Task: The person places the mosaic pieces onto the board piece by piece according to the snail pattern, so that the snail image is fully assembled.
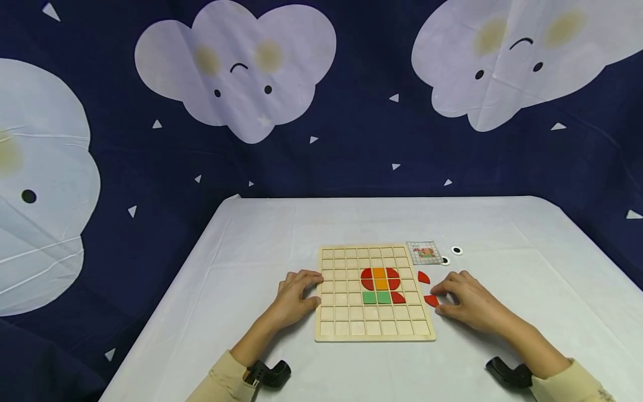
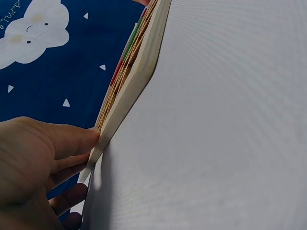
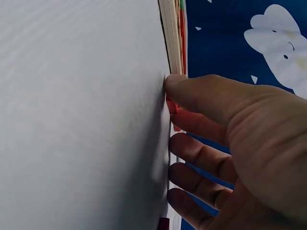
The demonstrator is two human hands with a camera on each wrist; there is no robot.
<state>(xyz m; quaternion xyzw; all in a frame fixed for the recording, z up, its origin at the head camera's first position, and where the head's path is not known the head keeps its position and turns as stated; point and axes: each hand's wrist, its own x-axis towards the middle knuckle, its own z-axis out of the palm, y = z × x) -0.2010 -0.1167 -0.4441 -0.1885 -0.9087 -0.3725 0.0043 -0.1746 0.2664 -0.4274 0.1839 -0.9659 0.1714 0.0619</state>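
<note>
A wooden grid board (image 1: pixel 341 314) lies flat on the table. My left hand (image 1: pixel 295 298) rests against its left edge, fingertips and thumb touching the rim. On the grid, several red quarter-circles (image 1: pixel 367 273) flank two orange squares (image 1: pixel 381 284); below them lie two green squares (image 1: pixel 369 297) and another red quarter-circle (image 1: pixel 398 298). Just right of the board, my right hand (image 1: pixel 469 304) pinches a loose red quarter-circle piece (image 1: pixel 431 301) between thumb and index finger, close to the tabletop. The right wrist view shows red (image 3: pixel 171 106) behind the thumb tip.
Another loose red quarter-circle (image 1: pixel 424 277) lies beyond the right fingers. A small pattern card (image 1: pixel 424 253) sits at the board's upper right corner, with two black-and-white eye discs (image 1: pixel 452 249) near it. White cloth covers the table (image 1: pixel 281 223); a dark blue cloud-print curtain (image 1: pixel 361 162) hangs behind.
</note>
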